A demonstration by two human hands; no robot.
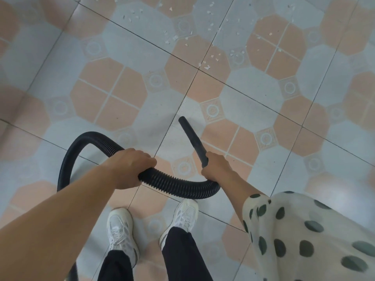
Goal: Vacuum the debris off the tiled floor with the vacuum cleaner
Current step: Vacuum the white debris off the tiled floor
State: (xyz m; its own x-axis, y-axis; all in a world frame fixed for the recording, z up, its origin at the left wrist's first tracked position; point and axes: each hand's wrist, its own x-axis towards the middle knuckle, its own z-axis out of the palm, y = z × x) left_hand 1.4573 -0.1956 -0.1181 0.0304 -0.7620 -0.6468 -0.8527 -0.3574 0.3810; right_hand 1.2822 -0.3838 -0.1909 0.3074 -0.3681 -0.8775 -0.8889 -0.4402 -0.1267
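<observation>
A ribbed black hose point(178, 182) is gripped by the closed left hand point(132, 165), while its smooth, tapered rigid nozzle point(192, 136) is clasped at the base by the right hand point(216, 169). Small white angular debris point(207, 66) is scattered well ahead of the nozzle on the glossy octagon-patterned tiled floor point(253, 94).
</observation>
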